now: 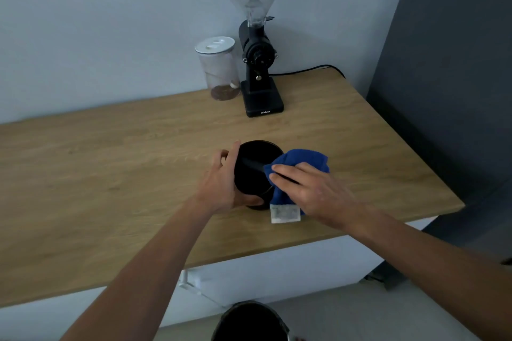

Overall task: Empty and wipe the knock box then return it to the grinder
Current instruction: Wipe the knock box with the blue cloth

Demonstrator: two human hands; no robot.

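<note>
The black round knock box (253, 171) stands on the wooden counter (110, 174), near the middle. My left hand (221, 183) grips its left side. My right hand (307, 191) presses a blue cloth (302, 159) against the box's right rim; a white label (285, 213) hangs from the cloth. The black coffee grinder (259, 63) with its clear hopper stands at the back of the counter against the wall, apart from the box.
A clear jar (219, 69) with a white lid and some coffee beans stands left of the grinder. The grinder's black cable (313, 69) runs to the right. A dark bin (249, 321) sits on the floor below the counter's front edge. A dark wall panel rises at right.
</note>
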